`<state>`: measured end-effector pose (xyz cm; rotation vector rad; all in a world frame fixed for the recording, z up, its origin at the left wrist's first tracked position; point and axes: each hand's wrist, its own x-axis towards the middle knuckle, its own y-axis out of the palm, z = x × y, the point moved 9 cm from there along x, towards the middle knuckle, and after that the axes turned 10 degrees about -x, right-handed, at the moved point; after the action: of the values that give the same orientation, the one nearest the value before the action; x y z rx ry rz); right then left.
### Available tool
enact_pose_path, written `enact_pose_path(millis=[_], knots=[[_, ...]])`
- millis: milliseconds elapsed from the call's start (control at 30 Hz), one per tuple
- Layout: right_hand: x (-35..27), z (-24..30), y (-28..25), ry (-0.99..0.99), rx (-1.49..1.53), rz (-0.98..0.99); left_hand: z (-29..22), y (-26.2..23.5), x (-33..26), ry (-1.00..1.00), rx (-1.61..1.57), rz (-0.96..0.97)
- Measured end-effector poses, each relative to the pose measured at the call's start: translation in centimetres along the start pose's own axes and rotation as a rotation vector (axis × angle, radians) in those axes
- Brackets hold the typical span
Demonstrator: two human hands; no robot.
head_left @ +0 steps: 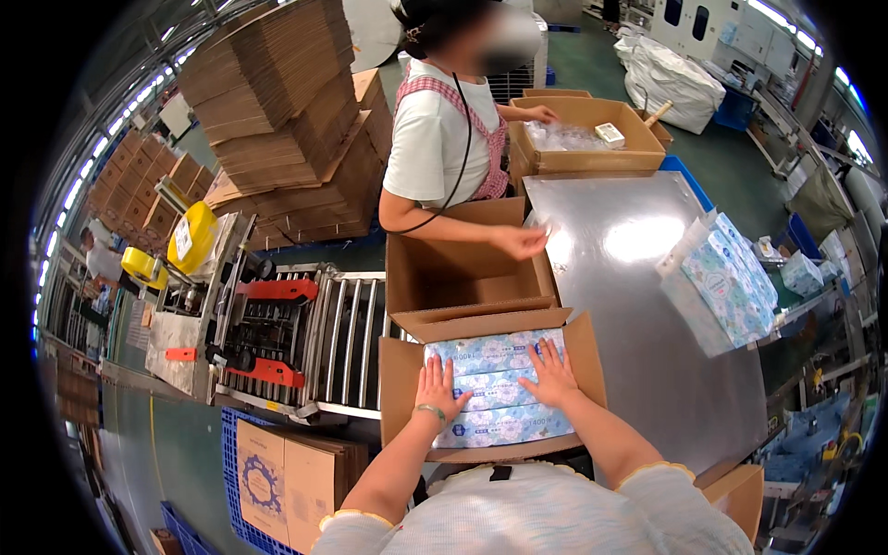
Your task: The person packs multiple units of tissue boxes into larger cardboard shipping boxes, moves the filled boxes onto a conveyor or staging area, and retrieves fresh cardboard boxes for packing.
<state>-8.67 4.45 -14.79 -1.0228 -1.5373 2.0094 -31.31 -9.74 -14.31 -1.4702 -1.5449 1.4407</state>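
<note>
Three blue floral tissue packs lie side by side in an open cardboard box right in front of me. My left hand rests flat on the packs near the box's left wall, fingers spread. Across from it, my right hand presses on the packs toward the right wall, fingers stretched out. Neither hand grips anything. The box flaps stand up around the packs. Just beyond is a second open box, with a co-worker's hand above its right edge.
A metal table stands on the right, with a bundle of floral packs in clear film at its far side. To the left are a roller conveyor and a taping machine. Stacked flat cartons rise behind it.
</note>
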Motion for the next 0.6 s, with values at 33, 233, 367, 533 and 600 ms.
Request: enact_pose_path(millis=[33, 233, 367, 533, 600], knots=[[0.2, -0.3, 0.2, 0.008, -0.006, 0.026, -0.6, -0.2, 0.5, -0.014, 0.008, 0.045], [-1.8, -0.2, -10.0, -0.234, 0.366, -0.233, -0.2, -9.5, -0.4, -0.036, -0.304, -0.021], [-12.6, -4.1, -18.8, 0.253, 0.327, -0.830, 1.0, -20.1, -11.3, 0.020, -0.217, -0.853], [-10.1, -5.9, -4.4, 0.450, 0.413, -0.065, 9.8, -6.2, -10.2, -0.291, -0.546, -0.168], [-10.4, -3.4, -4.6, 0.512, 0.288, -0.042, 8.9, -9.8, -9.5, -0.261, -0.608, -0.113]])
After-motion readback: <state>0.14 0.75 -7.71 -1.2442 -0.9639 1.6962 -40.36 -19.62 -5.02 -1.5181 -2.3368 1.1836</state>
